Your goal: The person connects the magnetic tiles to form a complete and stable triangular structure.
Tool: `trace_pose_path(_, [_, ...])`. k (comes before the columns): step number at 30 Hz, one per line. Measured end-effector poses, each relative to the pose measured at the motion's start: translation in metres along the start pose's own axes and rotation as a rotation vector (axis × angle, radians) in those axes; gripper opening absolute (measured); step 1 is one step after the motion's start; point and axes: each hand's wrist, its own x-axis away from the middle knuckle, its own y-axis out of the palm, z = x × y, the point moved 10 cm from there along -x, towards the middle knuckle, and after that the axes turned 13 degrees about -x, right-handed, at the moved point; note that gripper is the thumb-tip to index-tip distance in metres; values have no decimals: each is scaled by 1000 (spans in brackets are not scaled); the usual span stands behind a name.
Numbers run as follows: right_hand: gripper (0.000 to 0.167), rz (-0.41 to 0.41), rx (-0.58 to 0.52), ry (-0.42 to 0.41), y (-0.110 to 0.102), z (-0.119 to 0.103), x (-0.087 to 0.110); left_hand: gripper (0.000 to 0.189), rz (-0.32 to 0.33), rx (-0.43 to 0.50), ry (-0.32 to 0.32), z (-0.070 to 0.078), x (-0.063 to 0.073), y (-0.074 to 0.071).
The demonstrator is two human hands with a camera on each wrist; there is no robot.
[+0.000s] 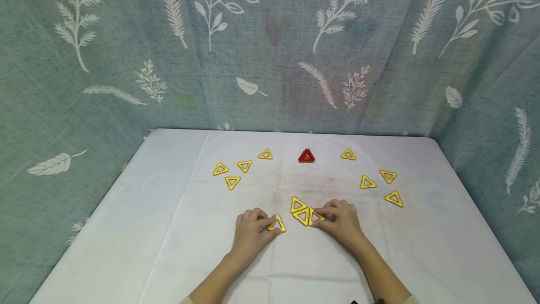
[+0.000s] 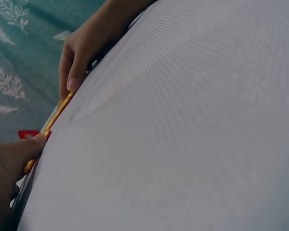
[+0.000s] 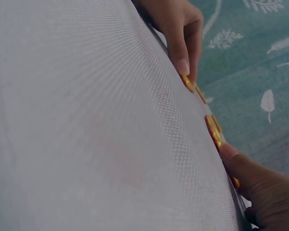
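The left hand (image 1: 251, 227) rests on the bench (image 1: 168, 229) with its fingers curled, and it pinches a single yellow triangle (image 1: 276, 224) that lies flat just at 3 o'clock of the fingertips; the right hand (image 1: 341, 222) lies at 3 o'clock of it, fingers bent, and it grips the right edge of a small cluster of joined yellow triangles (image 1: 302, 211), which sits at the near centre of the bench, between both hands; the single piece and the cluster are close but not touching; at 12 o'clock, near the far edge, a red triangle (image 1: 306, 156) stands alone; at 10 o'clock there are four loose yellow triangles (image 1: 232, 172), and at 2 o'clock five more yellow triangles (image 1: 379, 182), all well apart from the hands; nothing lies between the hands and these pieces; behind the bench hangs a grey-green curtain (image 1: 270, 50) with white leaf prints; the bench is covered with a white cloth that has a faint reddish stain in the middle; in both wrist views the cloth fills almost the whole picture and the triangles are seen only edge-on as thin orange strips, so their shape is hard to make out there; the forearms are cut off by the lower edge of the head view; no writing or label can be read on any piece.
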Motion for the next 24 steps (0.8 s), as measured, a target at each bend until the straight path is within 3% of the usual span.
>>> trace_pose_path(6, [36,12,-5,-25,0,0,1,37,-2,11,4,12,-1,4])
trace_pose_path(11, [36,24,17,-61,-1,-3,0,39,15,-50,63,27,-5,9])
trace_pose_path(15, [36,21,18,-61,-1,-4,0,38,71,-98,127,40,-6,9])
trace_pose_path(20, [35,11,24,-50,-1,-5,0,36,179,-156,156,47,-5,3])
trace_pose_path(24, [35,11,24,-47,-1,-6,0,40,203,-192,174,51,-6,2])
